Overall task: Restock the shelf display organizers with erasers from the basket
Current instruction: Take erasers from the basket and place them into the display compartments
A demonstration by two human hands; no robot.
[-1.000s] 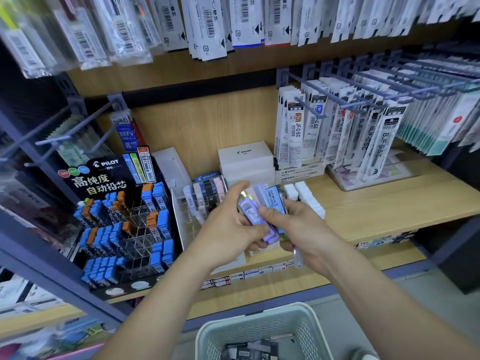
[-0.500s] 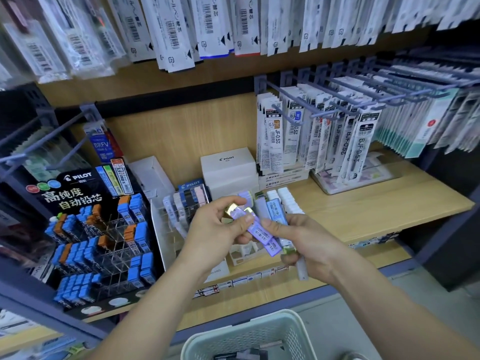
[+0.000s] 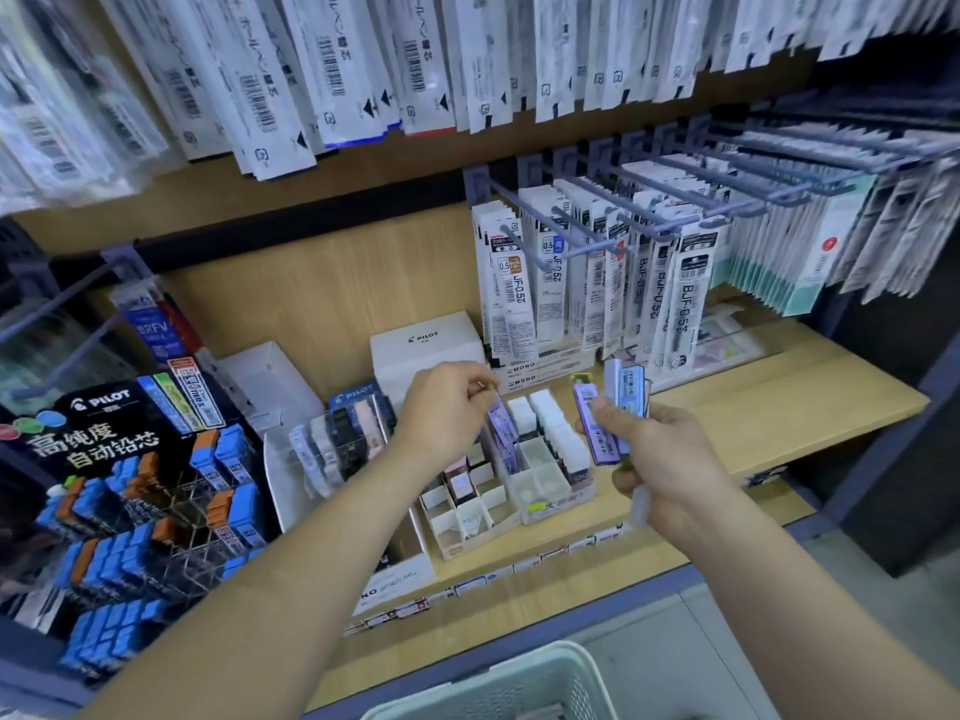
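Note:
My left hand (image 3: 447, 407) pinches the top of a purple eraser stick (image 3: 503, 426) whose lower end stands in a slot of the white divided organizer (image 3: 524, 491) on the shelf. To the right, my right hand (image 3: 660, 459) grips a bunch of eraser sticks (image 3: 610, 413), purple and light blue, held upright above the organizer's right side. White erasers (image 3: 550, 418) fill the organizer's back slots, while several front slots show bare bottoms. The pale green basket (image 3: 519, 688) sits at the bottom edge below my arms.
A black Pilot lead display (image 3: 135, 485) with blue and orange cases stands at the left. A clear acrylic rack (image 3: 337, 444) and a white Pilot box (image 3: 426, 350) sit behind the organizer. Refill packs hang on hooks (image 3: 623, 272) above the wooden shelf (image 3: 779, 407).
My hands have separated. The left hand took one purple stick from the bunch and lowered it into an organizer slot; the right hand moved right and up with the remaining sticks.

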